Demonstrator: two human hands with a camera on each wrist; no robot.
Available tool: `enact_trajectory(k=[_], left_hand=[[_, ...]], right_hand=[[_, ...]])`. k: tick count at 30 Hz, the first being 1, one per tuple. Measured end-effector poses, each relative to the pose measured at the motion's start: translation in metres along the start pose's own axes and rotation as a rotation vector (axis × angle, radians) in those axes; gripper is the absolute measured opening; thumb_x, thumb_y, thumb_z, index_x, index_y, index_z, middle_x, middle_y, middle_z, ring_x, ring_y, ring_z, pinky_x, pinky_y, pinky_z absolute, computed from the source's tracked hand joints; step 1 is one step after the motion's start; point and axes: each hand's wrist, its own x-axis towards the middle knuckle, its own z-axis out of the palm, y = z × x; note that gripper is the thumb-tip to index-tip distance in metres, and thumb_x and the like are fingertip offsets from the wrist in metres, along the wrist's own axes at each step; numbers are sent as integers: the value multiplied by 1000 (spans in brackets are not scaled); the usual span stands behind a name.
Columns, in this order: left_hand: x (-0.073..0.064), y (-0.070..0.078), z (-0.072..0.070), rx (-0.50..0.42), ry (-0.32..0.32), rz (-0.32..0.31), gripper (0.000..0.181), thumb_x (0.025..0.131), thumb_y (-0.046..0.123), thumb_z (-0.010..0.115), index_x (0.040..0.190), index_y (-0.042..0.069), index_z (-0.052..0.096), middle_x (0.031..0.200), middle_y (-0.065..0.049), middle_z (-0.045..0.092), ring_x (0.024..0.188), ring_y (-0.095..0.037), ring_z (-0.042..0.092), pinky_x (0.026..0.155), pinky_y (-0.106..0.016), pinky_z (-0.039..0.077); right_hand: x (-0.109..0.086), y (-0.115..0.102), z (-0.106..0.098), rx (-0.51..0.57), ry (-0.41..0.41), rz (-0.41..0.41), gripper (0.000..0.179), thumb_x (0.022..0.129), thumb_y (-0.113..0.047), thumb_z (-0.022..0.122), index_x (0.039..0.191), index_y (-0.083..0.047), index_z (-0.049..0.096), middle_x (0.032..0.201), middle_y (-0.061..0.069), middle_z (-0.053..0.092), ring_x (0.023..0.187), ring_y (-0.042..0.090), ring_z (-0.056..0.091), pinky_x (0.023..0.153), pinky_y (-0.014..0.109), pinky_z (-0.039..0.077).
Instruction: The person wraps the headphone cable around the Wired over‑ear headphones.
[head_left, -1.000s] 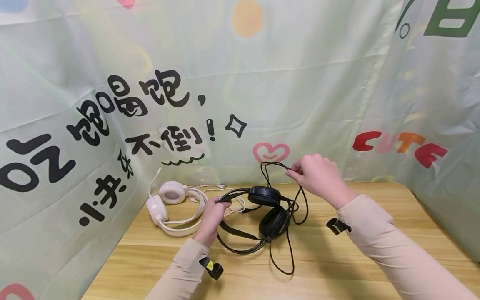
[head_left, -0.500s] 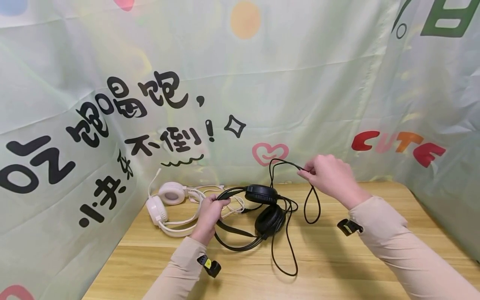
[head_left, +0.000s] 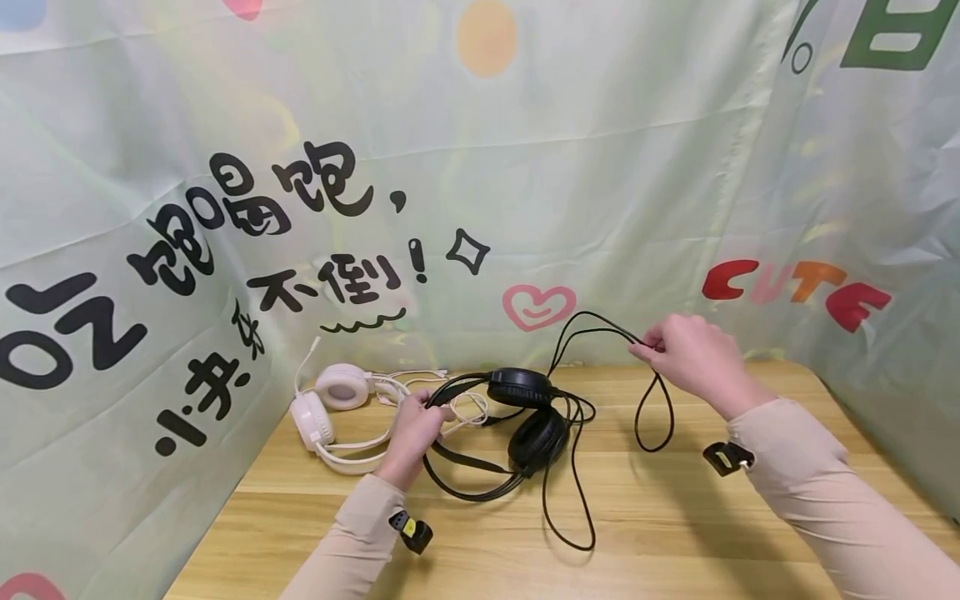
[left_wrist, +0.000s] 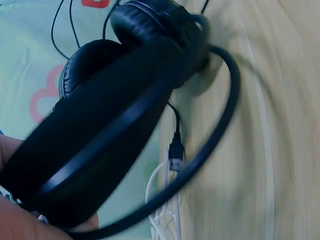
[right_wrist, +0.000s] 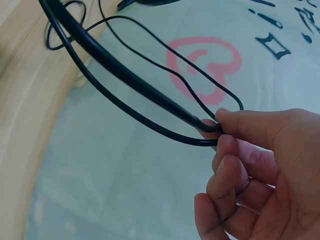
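Observation:
A pair of black headphones [head_left: 538,440] with round padded ear cups is held by its headband in my left hand [head_left: 414,429]. The left wrist view shows the dark headband [left_wrist: 95,130] crossing close to the camera, with the thumb and fingers at its lower left. My right hand [head_left: 697,360] pinches the black headphone cable [right_wrist: 135,85] between thumb and fingertips, up and to the right of the ear cups. Loops of cable arch from the cups to this hand, and one loop dangles below it. Another cable loop hangs in front of the cups. A black USB plug [left_wrist: 175,156] shows beyond the headband.
White headphones [head_left: 311,417] with a thin raised microphone lie on the wooden table [head_left: 637,533] at the left, their white cable [head_left: 471,408] behind my left hand. A printed fabric curtain [head_left: 600,192] stands around the table's back and sides.
My right hand has moved to the right, drawing the cable out further from the black headphones. The left hand has shifted slightly left, still holding the headband.

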Motion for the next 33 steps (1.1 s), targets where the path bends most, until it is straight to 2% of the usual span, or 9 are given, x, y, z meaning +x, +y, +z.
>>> enact_trajectory(k=[6,12,15,21,27,31,33], left_hand=[[0,-2,-3,11,14,31,39,70,-3,61,108,-4,71,85,-5,63,58,-14,54,60,-27,47],[2,-4,-6,-2,11,57,39,69,-5,59,106,-5,70,80,-2,60,64,-14,53,60,-26,47],[4,-5,-7,-15,2,60,38,70,-6,60,107,-5,71,82,-2,59,67,-14,53,62,-25,48],[5,-7,-7,-19,-3,80,36,80,-3,62,114,-3,70,84,-3,60,64,-14,55,63,-26,50],[7,-12,-7,-96,-20,111,30,96,2,57,124,4,65,77,-9,63,53,-18,60,57,-29,56],[6,-13,-10,-66,33,146,27,101,12,58,126,13,68,71,-8,61,49,-18,61,56,-33,57],[6,-14,-11,-39,69,161,23,102,16,60,122,12,69,66,-5,60,48,-17,61,56,-33,58]], right_hand=[[-2,22,4,6,-30,37,29,100,-37,73,77,-20,73,68,-3,61,67,21,54,56,37,35],[-6,45,7,10,-52,80,35,101,-38,71,72,-19,67,65,-4,54,67,21,51,56,36,32],[-8,54,11,5,-49,83,41,101,-37,71,66,-19,58,61,-6,45,64,18,46,55,34,29],[-14,69,18,10,-56,102,47,101,-37,70,63,-21,48,61,-8,37,64,16,41,56,33,26],[-18,80,21,13,-92,134,40,102,-41,69,68,-22,60,66,-5,48,71,21,50,56,35,30],[-20,86,25,11,-91,129,41,101,-40,69,67,-22,55,65,-6,44,70,21,49,56,35,28],[-22,88,27,10,-96,134,42,101,-40,69,66,-21,54,64,-6,41,70,20,47,56,35,28]])
